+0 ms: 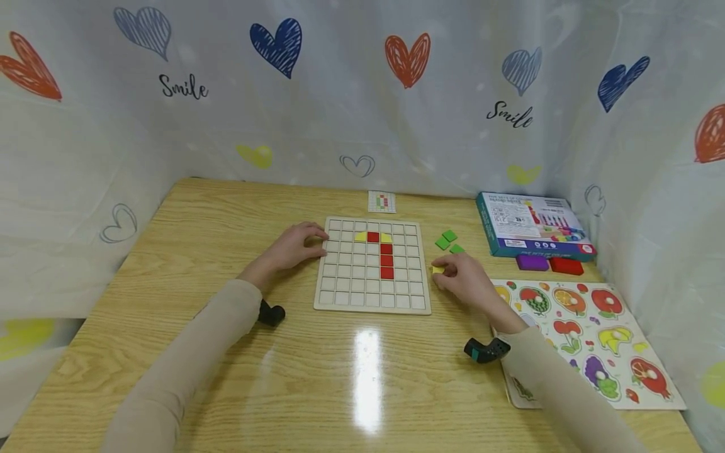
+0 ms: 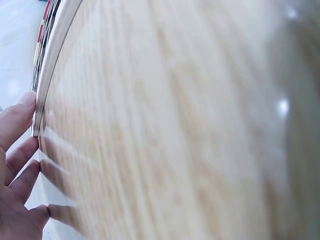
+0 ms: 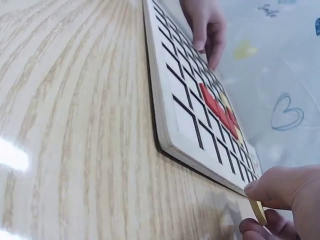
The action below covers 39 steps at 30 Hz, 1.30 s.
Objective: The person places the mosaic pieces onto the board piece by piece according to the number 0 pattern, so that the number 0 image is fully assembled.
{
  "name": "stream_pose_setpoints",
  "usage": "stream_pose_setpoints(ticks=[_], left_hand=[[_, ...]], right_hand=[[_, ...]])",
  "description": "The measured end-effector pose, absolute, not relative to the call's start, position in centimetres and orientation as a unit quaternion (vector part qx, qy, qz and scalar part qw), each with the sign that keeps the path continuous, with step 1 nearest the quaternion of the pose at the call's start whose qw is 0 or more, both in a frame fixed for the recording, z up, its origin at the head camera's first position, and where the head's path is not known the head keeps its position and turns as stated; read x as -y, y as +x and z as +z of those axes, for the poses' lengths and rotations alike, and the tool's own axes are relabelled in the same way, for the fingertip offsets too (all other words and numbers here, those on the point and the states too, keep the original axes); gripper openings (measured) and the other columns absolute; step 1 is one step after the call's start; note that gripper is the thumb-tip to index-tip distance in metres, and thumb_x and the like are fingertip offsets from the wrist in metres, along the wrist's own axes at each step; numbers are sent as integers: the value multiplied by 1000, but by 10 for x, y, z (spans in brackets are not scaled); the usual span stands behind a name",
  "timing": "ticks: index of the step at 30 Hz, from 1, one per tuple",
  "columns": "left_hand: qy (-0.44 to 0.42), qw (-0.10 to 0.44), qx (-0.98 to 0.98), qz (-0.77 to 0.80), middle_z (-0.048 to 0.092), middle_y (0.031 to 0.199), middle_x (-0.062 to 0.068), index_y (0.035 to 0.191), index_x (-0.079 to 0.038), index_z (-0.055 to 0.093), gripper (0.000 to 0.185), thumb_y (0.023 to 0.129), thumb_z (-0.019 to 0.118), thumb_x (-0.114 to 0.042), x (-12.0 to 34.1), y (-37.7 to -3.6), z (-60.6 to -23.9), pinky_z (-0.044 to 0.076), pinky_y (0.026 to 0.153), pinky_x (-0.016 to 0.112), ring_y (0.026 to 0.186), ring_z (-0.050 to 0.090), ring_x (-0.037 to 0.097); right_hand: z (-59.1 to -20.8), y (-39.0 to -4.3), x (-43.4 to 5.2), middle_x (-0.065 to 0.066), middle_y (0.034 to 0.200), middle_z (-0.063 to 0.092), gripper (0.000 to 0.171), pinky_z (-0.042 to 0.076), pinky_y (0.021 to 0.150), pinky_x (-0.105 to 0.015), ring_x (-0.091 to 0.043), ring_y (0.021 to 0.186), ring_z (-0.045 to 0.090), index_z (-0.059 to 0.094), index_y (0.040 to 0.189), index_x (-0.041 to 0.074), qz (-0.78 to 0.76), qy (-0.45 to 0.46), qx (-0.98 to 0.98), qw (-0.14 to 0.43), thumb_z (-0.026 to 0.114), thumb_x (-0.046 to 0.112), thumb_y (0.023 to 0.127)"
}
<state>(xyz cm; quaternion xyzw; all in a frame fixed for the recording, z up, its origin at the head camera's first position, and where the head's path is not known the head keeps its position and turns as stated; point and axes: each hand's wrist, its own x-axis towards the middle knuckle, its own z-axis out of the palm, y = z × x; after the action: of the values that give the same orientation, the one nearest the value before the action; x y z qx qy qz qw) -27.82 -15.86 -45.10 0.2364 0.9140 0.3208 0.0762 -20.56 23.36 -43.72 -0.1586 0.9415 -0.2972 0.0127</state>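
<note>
the right hand [image 1: 467, 277] pinches a small yellow tile [image 1: 437, 270] between thumb and fingertips, just beside the right edge of the wooden grid board [image 1: 372, 305] and low over the table [image 1: 226, 214]. the right wrist view shows the same tile [image 3: 258, 212] held on edge, clear of the board [image 3: 172, 140]. the left hand [image 1: 294, 245] rests with relaxed fingers against the board's left edge, thumb and fingers [image 2: 20, 112] touching the rim, holding nothing.

to do this well, i judge the tile should be turned flat before it meets a cell, lowered straight into the square so the corners don't catch on the dividers, while the left hand keeps the board from sliding.

the board's cells hold a column of red tiles [image 1: 386, 260] joined to one more red at the top, with a yellow piece [image 1: 360, 237] on each side of that top red; the other cells look bare. three green tiles [image 1: 447, 241] lie loose on the table near the board. a blue box [image 1: 532, 225] stands closed farther right, its contents hidden.
</note>
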Motion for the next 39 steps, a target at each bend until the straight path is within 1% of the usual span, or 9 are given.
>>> stream_pose_setpoints(ticks=[4, 8, 10, 15, 19, 25, 36, 39], left_hand=[[234, 81, -914, 321, 49, 141, 16, 126, -8, 64, 38, 93, 69, -26, 159, -278, -451, 18, 117, 52, 137, 37, 36], [235, 81, -913, 322, 50, 140, 15, 126, -7, 64, 38, 93, 69, -25, 159, -278, -450, 19, 116, 52, 136, 37, 35], [235, 80, -914, 322, 50, 140, 15, 126, -7, 64, 38, 93, 69, -25, 159, -278, -450, 19, 116, 52, 137, 37, 35], [234, 80, -914, 321, 50, 141, 15, 126, -7, 64, 38, 93, 69, -26, 158, -279, -450, 17, 117, 51, 137, 36, 35], [234, 82, -914, 321, 49, 141, 15, 126, -7, 64, 38, 93, 69, -26, 158, -278, -450, 17, 117, 52, 137, 36, 35], [242, 85, -908, 332, 50, 139, 16, 125, -6, 64, 37, 93, 70, -23, 158, -277, -448, 24, 115, 52, 135, 39, 36], [241, 81, -909, 330, 50, 139, 16, 125, -7, 65, 37, 93, 70, -24, 158, -277, -448, 24, 115, 52, 135, 39, 35], [240, 83, -909, 331, 50, 139, 16, 126, -7, 65, 37, 93, 69, -23, 159, -277, -449, 23, 114, 52, 135, 39, 35]], right_hand=[[-432, -205, -228, -10, 99, 65, 27, 54, 76, -39, -22, 87, 62, 71, 114, 1, -315, -166, -934, 7, 71, 14, 90], [-428, -199, -212, -10, 102, 64, 25, 56, 77, -39, -22, 89, 62, 72, 111, 2, -336, -201, -920, 20, 73, 12, 89], [-427, -195, -203, -8, 101, 64, 25, 55, 76, -37, -21, 88, 60, 72, 110, 2, -338, -224, -913, 30, 73, 13, 88], [-431, -189, -180, -2, 96, 62, 24, 49, 70, -29, -18, 83, 55, 73, 108, 6, -318, -266, -909, 48, 74, 17, 87], [-435, -188, -167, -2, 96, 60, 24, 46, 68, -27, -17, 80, 54, 73, 109, 7, -303, -286, -908, 52, 73, 16, 87], [-439, -190, -160, -2, 100, 60, 25, 47, 71, -28, -15, 82, 54, 72, 111, 7, -288, -285, -913, 53, 73, 16, 88], [-439, -190, -159, -3, 101, 62, 18, 51, 73, -29, -14, 85, 57, 73, 108, 8, -299, -279, -911, 44, 71, 11, 90], [-438, -191, -159, -3, 104, 63, 18, 51, 75, -31, -15, 89, 58, 74, 109, 9, -296, -285, -911, 39, 70, 11, 91]])
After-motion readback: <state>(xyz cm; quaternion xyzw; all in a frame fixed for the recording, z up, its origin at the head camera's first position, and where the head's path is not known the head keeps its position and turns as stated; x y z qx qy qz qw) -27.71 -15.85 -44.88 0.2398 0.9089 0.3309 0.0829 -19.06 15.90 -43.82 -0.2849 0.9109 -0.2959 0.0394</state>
